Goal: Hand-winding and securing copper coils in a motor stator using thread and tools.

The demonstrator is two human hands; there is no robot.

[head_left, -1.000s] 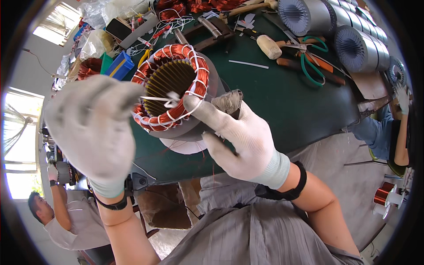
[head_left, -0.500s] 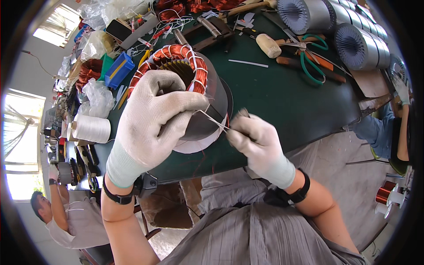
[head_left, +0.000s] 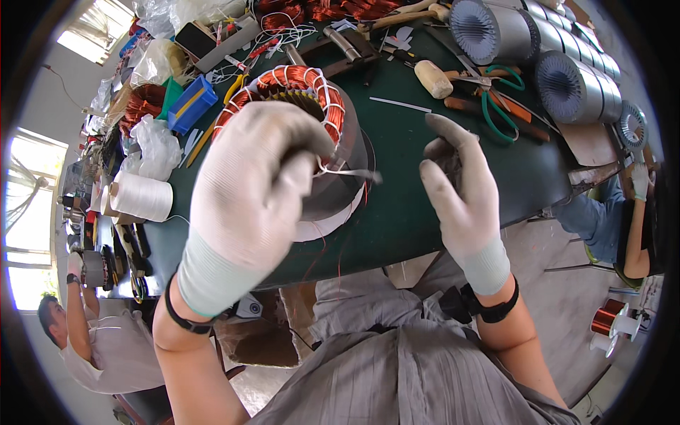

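A motor stator with copper windings (head_left: 331, 106), its coil end laced round with white cord, stands on the bench in front of me. My left hand (head_left: 244, 191), in a white knitted glove, is in front of the stator and hides part of it. Its thumb and forefinger pinch a white lacing cord (head_left: 347, 172), whose loose end sticks out to the right and is blurred. To the right of the stator my gloved right hand (head_left: 467, 198) is raised, thumb and fingers apart, with no cord visible in it. Thin red wires hang below the stator.
Green-handled scissors (head_left: 489, 92), a mallet (head_left: 432, 79) and a thin white strip (head_left: 400, 105) lie beyond my right hand. Stator cores (head_left: 577, 88) line the far right. A white thread spool (head_left: 142, 197) and a blue bin (head_left: 193, 106) stand left. Two co-workers sit at either side.
My right hand has let go of the cord, opened and moved right, away from the stator. My left hand still pinches the cord, whose freed end now swings out.
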